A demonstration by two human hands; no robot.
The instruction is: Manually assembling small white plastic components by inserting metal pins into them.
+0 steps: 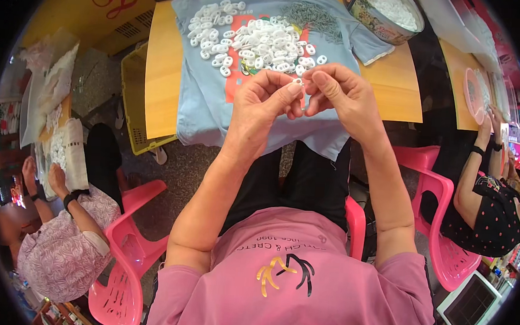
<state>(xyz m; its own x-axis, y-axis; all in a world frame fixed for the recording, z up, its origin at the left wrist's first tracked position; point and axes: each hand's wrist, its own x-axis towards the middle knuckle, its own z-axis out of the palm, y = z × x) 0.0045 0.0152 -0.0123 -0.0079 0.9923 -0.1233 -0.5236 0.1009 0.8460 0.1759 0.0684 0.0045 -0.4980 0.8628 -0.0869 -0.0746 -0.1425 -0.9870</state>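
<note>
My left hand (262, 101) pinches a small white plastic piece (298, 81) between thumb and fingertips, above the near part of a blue cloth (207, 110). Close beside it, my right hand (347, 99) has its thumb and fingers drawn together at the same piece. Whatever sits between the right fingertips is too small to make out. Beyond my hands lies a heap of white oval plastic pieces with two holes each (266, 44), with more scattered to its left. A pile of thin grey-green parts (314, 19) rests on the cloth's far right.
A round tin (370, 21) holding small white pieces stands at the wooden table's (402, 87) far right. Under the left edge is a yellow crate (135, 106). People work at tables on both sides, on pink chairs (128, 238).
</note>
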